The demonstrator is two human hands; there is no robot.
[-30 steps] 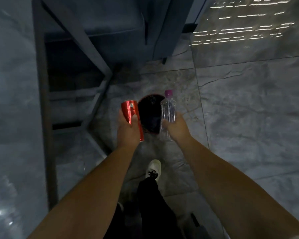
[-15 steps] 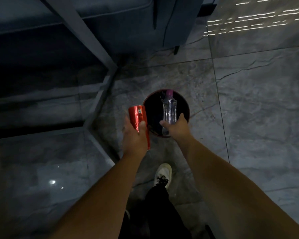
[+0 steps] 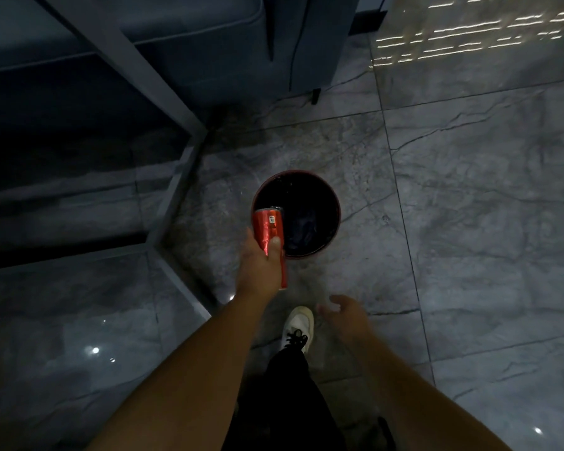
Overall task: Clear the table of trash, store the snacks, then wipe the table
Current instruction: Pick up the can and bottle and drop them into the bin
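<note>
A round trash bin with a dark red rim and a black liner stands on the marble floor below me. My left hand is shut on a red drinks can, holding it over the bin's left rim. My right hand hangs lower and nearer to me, fingers apart, holding nothing. The clear plastic bottle is out of sight; the bin's inside is too dark to make it out.
A glossy grey table top with a metal frame fills the left. A blue sofa stands behind it. My white shoe is on the floor just before the bin. Open marble floor lies to the right.
My right hand let go of the clear bottle over the bin and drew back toward me, empty. My left hand carried the can right, over the bin's rim.
</note>
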